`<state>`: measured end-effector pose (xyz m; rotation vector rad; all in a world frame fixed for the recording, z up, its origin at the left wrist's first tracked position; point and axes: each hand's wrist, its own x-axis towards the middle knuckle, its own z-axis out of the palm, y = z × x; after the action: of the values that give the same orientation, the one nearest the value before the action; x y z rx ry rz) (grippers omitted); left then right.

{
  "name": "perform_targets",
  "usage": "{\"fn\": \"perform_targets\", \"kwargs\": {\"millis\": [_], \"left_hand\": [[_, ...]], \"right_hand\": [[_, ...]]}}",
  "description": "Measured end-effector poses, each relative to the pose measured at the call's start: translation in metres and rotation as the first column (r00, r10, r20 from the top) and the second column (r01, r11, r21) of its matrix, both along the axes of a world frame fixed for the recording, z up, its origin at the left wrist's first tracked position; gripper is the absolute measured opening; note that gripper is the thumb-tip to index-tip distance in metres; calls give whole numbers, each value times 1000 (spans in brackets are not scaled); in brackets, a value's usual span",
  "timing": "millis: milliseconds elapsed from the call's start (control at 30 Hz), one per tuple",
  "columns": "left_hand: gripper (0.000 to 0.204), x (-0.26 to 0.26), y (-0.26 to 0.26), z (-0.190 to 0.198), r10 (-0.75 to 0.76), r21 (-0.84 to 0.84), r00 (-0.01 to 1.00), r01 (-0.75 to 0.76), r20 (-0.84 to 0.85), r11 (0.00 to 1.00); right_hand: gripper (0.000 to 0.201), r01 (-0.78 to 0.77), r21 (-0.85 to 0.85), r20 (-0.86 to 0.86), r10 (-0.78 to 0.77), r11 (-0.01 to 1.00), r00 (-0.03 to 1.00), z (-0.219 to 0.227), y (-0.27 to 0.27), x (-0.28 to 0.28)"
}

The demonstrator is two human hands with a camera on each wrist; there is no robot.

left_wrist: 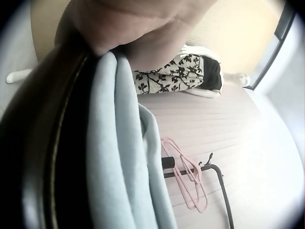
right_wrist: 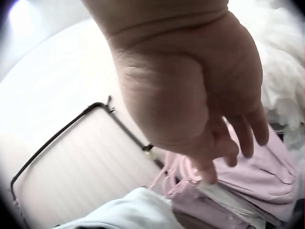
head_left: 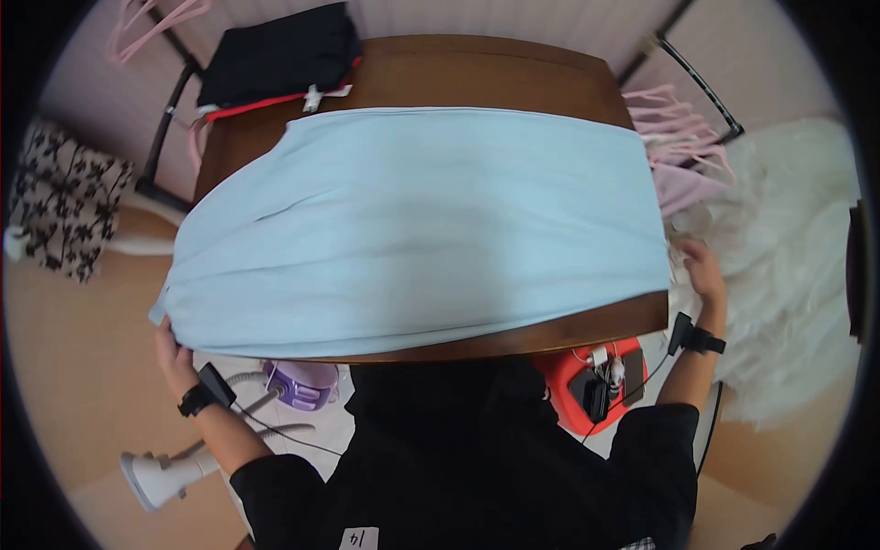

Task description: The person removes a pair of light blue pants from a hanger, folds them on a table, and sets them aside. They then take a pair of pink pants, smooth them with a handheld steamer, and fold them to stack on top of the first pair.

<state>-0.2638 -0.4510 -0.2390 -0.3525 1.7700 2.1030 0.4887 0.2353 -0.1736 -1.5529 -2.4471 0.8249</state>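
A light blue garment [head_left: 431, 229] lies spread across the brown wooden table [head_left: 477, 69], with folds toward its left end. At its near left corner, my left hand [head_left: 174, 356] pinches the edge between thumb and fingers; the left wrist view shows the layered blue cloth [left_wrist: 112, 143] running along the table edge from under that hand [left_wrist: 138, 28]. Beyond the table's right edge, my right hand [head_left: 704, 270] hangs beside the garment with loosely bent fingers and nothing in them. Pink hangers [right_wrist: 178, 174] show below that hand [right_wrist: 190, 90] in the right wrist view.
Folded dark clothing [head_left: 280, 55] sits at the table's back left. A fluffy white item [head_left: 779, 266] is at the right, and a dress form in a floral garment [head_left: 69, 197] at the left. Below are a purple steamer [head_left: 302, 383] and a red stool [head_left: 573, 417] carrying devices.
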Motion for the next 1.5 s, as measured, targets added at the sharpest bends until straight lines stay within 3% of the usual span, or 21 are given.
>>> {"fn": "perform_targets", "kwargs": {"millis": [33, 67, 167, 233, 300, 333, 367, 400, 433, 500, 567, 700, 833, 867, 933, 967, 1033, 1067, 1133, 1433, 1500], "left_hand": [[39, 0, -2, -3, -14, -54, 1000, 15, 20, 998], [39, 0, -5, -7, 12, -60, 1000, -11, 11, 998], [37, -4, -7, -10, 36, -20, 999, -36, 13, 999], [38, 2, -3, -6, -44, -37, 998, 43, -52, 998], [42, 29, 27, 23, -42, -97, 987, 27, -154, 995], [45, 30, 32, 30, -15, -441, 980, -75, -198, 894], [47, 28, 32, 35, -3, -719, 969, -180, -245, 671], [47, 20, 30, 34, -85, -747, 865, -374, -495, 549], [47, 13, 24, 36, -74, -742, 861, -386, -503, 548], [43, 36, 67, 95, -272, -638, 781, -200, -562, 743], [38, 65, 127, 152, -485, -609, 721, 111, -495, 786], [36, 68, 244, 183, -823, -656, 458, 512, -337, 554], [32, 51, 358, 141, -839, -756, 524, 489, -145, 436], [32, 43, 373, 127, -846, -753, 508, 490, -163, 440], [20, 28, 399, 107, -907, -732, 422, 618, 1, 286], [20, 27, 406, 109, -918, -732, 397, 623, -8, 276], [9, 33, 404, 103, -866, -652, 492, 629, -87, 423], [9, 36, 403, 101, -874, -649, 479, 639, -86, 414], [7, 41, 402, 100, -759, -435, 618, 637, -205, 636], [13, 45, 405, 114, -764, -281, 607, 711, -217, 645], [16, 46, 402, 122, -776, -259, 592, 732, -216, 630]], "right_hand": [[34, 27, 129, 69, -36, 991, 997, 25, -4, -26], [34, 3, 123, 61, -11, 992, 998, 40, -8, -53], [36, -86, 204, -88, 105, 975, 991, 82, -27, -143], [40, -283, 191, -76, 301, 940, 951, 100, -43, -200], [44, -414, 216, -55, 434, 884, 899, 84, -23, -235], [49, -527, 237, -25, 547, 816, 837, 73, -18, -250], [49, -533, 245, -33, 556, 810, 831, 65, -20, -261], [53, -494, 205, 37, 498, 845, 866, 59, -21, -273], [58, -451, 167, 111, 438, 877, 892, 55, -22, -283], [66, -448, 149, 157, 426, 881, 891, 52, -23, -291], [67, -454, 141, 200, 424, 880, 883, 53, -23, -291], [68, -465, 99, 188, 442, 880, 877, 56, -22, -288], [68, -441, 83, 121, 431, 893, 894, 47, -16, -284], [67, -439, 72, 131, 427, 896, 895, 48, -15, -284], [67, -417, 78, 122, 406, 906, 906, 49, -16, -283], [67, -412, 66, 111, 403, 909, 908, 50, -17, -282], [68, -384, 58, 73, 380, 921, 922, 51, -17, -280], [67, -381, 42, 67, 378, 924, 923, 53, -16, -281], [67, -367, 26, 72, 365, 930, 928, 57, -13, -284], [50, -320, -22, 173, 319, 947, 932, 77, 14, -315], [42, -221, 189, 250, 171, 957, 953, 62, 21, -324]]}}
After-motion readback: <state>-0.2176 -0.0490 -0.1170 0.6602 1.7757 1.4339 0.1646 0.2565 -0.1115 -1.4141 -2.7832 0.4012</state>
